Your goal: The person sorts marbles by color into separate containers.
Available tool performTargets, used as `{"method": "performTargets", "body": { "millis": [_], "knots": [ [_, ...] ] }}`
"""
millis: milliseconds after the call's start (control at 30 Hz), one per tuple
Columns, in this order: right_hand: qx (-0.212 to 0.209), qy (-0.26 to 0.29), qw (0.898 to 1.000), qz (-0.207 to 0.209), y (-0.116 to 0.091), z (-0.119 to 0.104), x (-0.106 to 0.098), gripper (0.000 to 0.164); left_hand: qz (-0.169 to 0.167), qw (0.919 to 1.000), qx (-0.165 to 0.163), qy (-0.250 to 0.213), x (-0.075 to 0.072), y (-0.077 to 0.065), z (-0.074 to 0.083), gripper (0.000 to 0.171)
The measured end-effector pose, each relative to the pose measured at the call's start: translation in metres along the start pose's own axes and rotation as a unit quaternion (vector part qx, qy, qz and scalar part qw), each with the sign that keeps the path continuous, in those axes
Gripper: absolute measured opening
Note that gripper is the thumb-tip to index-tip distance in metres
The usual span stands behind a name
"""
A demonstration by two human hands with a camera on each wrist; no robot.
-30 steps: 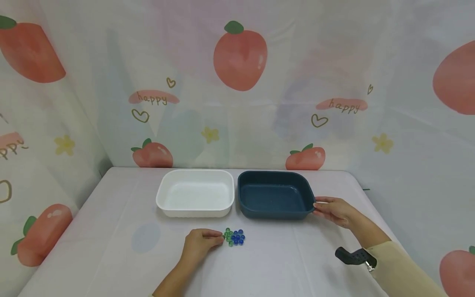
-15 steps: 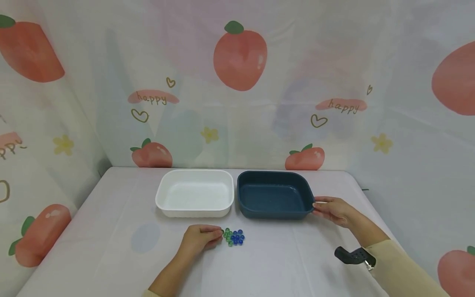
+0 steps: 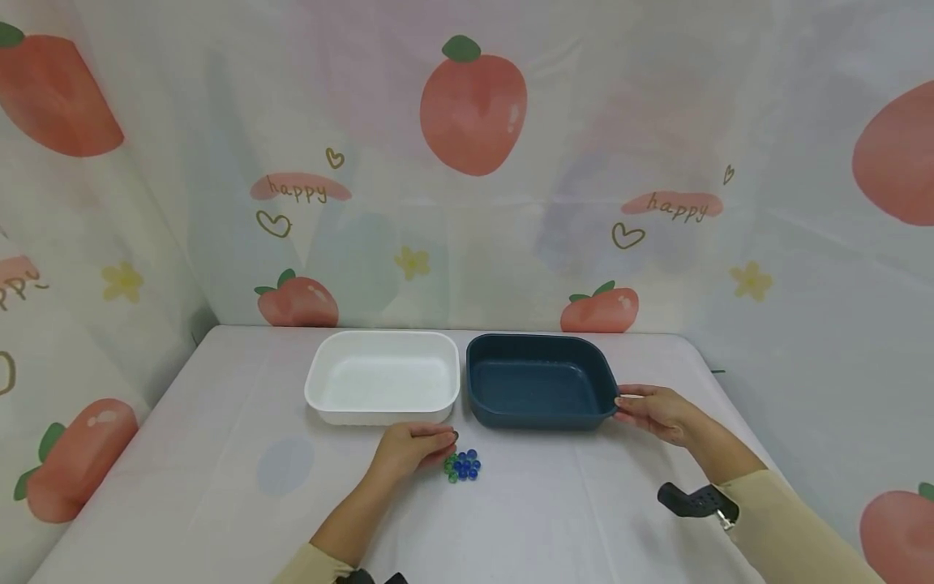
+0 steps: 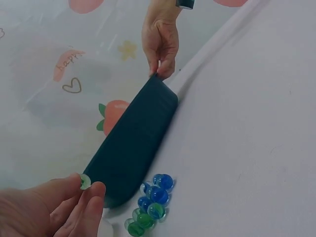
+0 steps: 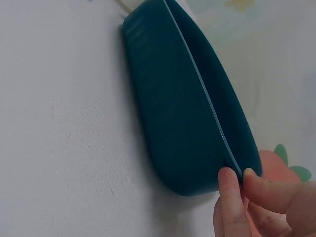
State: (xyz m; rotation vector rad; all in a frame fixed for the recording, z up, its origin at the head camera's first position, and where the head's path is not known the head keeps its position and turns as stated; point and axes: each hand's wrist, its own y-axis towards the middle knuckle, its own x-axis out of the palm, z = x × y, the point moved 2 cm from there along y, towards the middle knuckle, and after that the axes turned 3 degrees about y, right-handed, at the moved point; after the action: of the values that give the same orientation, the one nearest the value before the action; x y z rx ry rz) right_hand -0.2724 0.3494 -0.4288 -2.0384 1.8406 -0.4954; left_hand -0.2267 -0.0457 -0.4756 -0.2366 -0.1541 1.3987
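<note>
Between thumb and fingers my left hand (image 3: pixel 412 450) pinches a clear green marble (image 4: pixel 85 181), held up in front of the white tub (image 3: pixel 383 418). Just right of and below that hand lies a cluster of several marbles on the table, green marbles (image 4: pixel 144 220) on its left and blue marbles (image 3: pixel 468 465) on its right. My right hand (image 3: pixel 660 415) grips the right end of the dark blue tub (image 3: pixel 543 420), thumb on the rim and fingers against the outer wall, as the right wrist view shows. Both tubs look bare inside in the head view.
The two tubs stand side by side at the back of the white-covered table (image 3: pixel 554 519). Behind them hangs a printed curtain (image 3: pixel 511 243) with fruit, hearts and flowers. A dark strap (image 3: pixel 696 501) circles the right wrist.
My left hand has lifted away from the cluster with a green marble, moving up and then right toward the tubs. My right hand stays on the dark blue tub.
</note>
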Motion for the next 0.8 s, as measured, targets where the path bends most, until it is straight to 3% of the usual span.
{"method": "performTargets", "body": {
  "millis": [400, 800],
  "knots": [
    [0.001, -0.016, 1.0, 0.001, 0.0, -0.002, 0.002, 0.062, -0.009, 0.9997, -0.014, -0.018, 0.01, 0.009, 0.02, 0.029],
    [0.001, -0.017, 1.0, -0.009, 0.001, -0.001, 0.0, 0.06, -0.007, 0.9997, -0.009, -0.02, 0.018, 0.02, 0.03, 0.028]
  ]
}}
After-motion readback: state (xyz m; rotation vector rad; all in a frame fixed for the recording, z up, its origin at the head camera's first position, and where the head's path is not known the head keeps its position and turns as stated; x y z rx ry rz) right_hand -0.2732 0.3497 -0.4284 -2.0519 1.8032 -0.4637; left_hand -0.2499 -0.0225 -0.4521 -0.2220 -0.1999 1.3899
